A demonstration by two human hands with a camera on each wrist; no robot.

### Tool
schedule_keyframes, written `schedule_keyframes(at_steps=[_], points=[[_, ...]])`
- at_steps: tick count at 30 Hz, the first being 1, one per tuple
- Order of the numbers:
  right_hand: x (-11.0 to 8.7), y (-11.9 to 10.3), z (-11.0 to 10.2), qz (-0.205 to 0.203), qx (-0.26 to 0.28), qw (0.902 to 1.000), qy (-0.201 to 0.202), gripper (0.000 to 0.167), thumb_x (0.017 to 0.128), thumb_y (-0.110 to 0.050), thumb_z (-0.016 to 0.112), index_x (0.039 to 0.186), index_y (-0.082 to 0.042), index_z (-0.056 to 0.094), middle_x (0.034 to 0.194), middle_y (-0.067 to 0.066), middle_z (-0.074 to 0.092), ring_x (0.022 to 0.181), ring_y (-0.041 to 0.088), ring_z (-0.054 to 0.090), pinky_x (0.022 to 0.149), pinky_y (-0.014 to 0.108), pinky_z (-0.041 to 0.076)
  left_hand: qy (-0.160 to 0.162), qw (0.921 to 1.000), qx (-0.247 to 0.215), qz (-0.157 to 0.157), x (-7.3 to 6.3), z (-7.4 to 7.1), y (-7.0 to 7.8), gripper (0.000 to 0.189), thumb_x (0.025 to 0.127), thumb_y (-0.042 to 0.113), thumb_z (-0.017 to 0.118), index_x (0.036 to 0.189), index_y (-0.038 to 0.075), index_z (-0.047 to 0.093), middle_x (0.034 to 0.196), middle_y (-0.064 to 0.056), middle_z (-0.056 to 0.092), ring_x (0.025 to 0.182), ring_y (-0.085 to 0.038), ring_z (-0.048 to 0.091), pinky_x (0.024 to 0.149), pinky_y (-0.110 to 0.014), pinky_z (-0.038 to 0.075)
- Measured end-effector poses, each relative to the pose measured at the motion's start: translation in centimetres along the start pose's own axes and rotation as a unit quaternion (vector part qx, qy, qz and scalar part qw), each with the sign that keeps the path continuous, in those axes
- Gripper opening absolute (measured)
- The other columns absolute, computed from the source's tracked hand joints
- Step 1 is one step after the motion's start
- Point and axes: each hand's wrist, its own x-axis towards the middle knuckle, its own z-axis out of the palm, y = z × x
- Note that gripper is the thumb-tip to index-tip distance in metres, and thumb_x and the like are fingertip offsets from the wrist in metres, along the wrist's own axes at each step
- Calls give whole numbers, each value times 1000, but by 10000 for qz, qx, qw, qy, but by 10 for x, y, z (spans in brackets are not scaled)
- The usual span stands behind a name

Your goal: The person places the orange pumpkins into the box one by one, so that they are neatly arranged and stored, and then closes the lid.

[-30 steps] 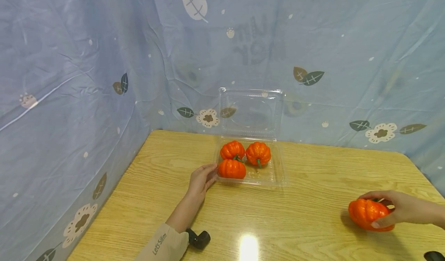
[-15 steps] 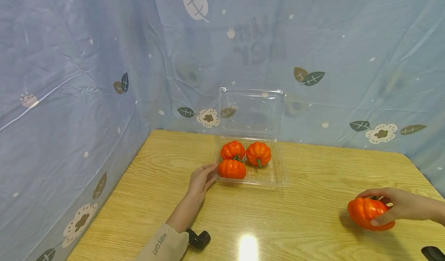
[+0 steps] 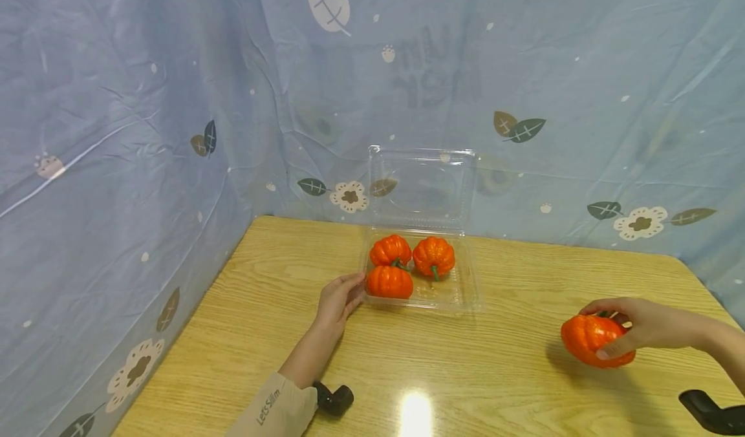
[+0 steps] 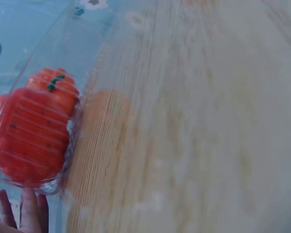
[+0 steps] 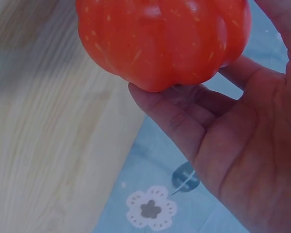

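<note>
My right hand (image 3: 652, 324) grips a glossy orange toy pumpkin (image 3: 584, 339) above the right side of the table, thumb on the near side. In the right wrist view the fingers curl under its ribbed, yellow-flecked skin (image 5: 165, 43). A hinged clear plastic container (image 3: 447, 293) stands at the back middle, its lid (image 3: 419, 188) raised against the cloth. Inside sit three more toy pumpkins: back left (image 3: 388, 249), back right (image 3: 433, 257) and front left (image 3: 391, 282). My left hand (image 3: 334, 302) touches the container's left side with extended fingers (image 4: 30, 211).
The wooden table (image 3: 500, 359) meets a blue patterned cloth (image 3: 524, 68) behind and at the left. A black device (image 3: 334, 401) is at the left wrist, and another black piece (image 3: 712, 414) shows below the right forearm.
My right hand has carried its pumpkin left and toward the back of the table. My left hand stays at the container, and the pumpkins inside have not moved.
</note>
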Motion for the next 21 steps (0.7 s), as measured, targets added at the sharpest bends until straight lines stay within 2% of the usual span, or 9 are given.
schedule_keyframes(at_steps=[3,7,12,21], points=[[8,-8,-2,-17,-216,9998,30,41,83,-6,66,120,3,50,108,-23,52,88,-3,55,64,22,51,-36,10000,-20,-28,0,0,0,18,84,15,66,98,2,65,88,2,68,81,-8,63,70,-20,52],[20,-23,-4,-61,-493,9987,58,46,83,-8,67,119,12,47,109,-5,56,88,-2,55,65,22,51,-65,10000,-3,-35,0,-1,1,22,84,17,68,99,2,65,88,3,67,82,-9,63,72,-20,52],[36,-44,-8,98,-779,9967,185,49,83,-13,68,122,9,47,109,10,55,88,-2,54,65,23,50,-109,9999,34,-15,0,0,1,25,84,17,67,102,0,63,90,2,67,84,-9,63,75,-21,52],[58,-70,-9,94,-829,9960,306,52,82,-19,70,123,3,48,109,10,57,89,1,55,67,24,50,-92,9999,15,-44,-1,0,1,26,85,16,66,104,-1,62,91,1,66,85,-10,62,77,-22,52]])
